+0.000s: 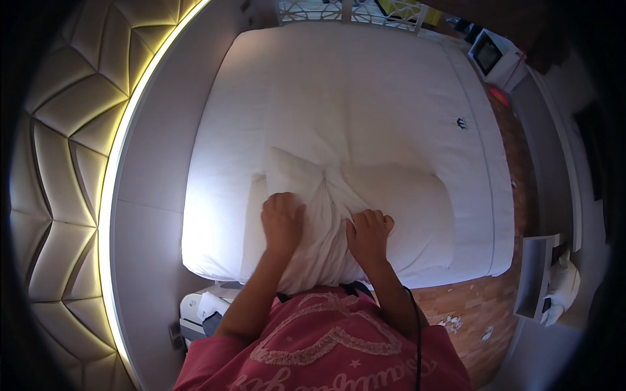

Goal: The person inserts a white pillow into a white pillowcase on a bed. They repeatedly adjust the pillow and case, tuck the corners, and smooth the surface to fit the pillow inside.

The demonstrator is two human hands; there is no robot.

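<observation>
White cotton pillow point(355, 208) lies on the bed point(365, 85) at its near edge, long axis running left to right, directly ahead of both hands. The left hand point(283, 218) presses flat on its left part; the right hand point(369, 233) has its grip closed, pinching gathered pillowcase fabric at the middle.

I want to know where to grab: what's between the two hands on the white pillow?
In the head view, only bunched, creased fabric of the soft white pillow lies between the left hand and right hand.
</observation>
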